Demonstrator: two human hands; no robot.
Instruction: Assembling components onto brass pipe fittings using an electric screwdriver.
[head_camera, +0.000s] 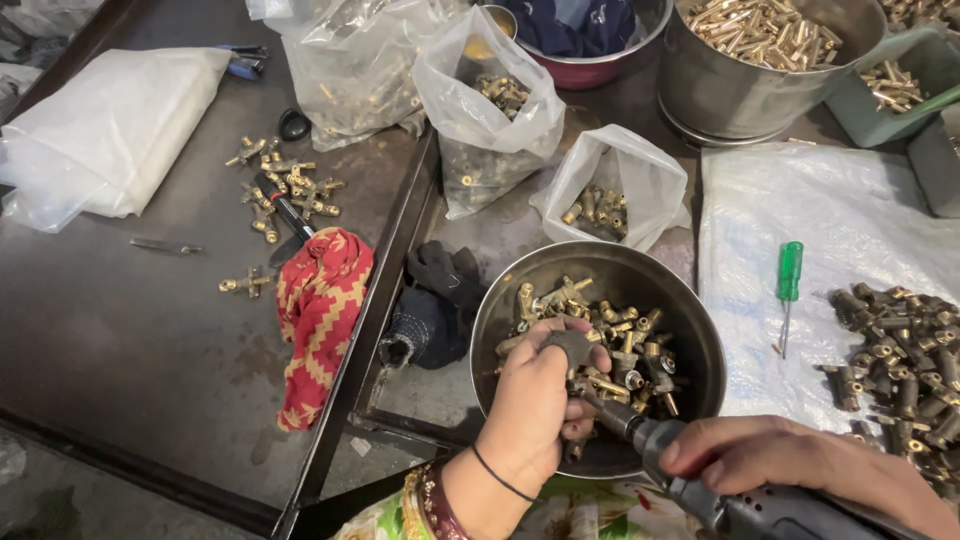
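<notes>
Brass fitting (572, 352) pinched in left hand (540, 400), fingers clamped on it, over steel bowl (500, 300) full of brass fittings. Right hand (800, 465) wrapped tight on grey power tool (700, 490), tip touching the fitting. Green screwdriver (789, 285) on white sheet right; red patterned cloth (320, 310) and black glove (435, 305) left of bowl.

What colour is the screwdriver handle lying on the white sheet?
Green; the screwdriver shows clearly in the head view, on the white sheet.

Dark, worn metal worktop (120, 330) w/ raised dividing rail down the middle, grey floor (60, 500) visible at bottom left, even overhead light, no harsh shadows.
</notes>
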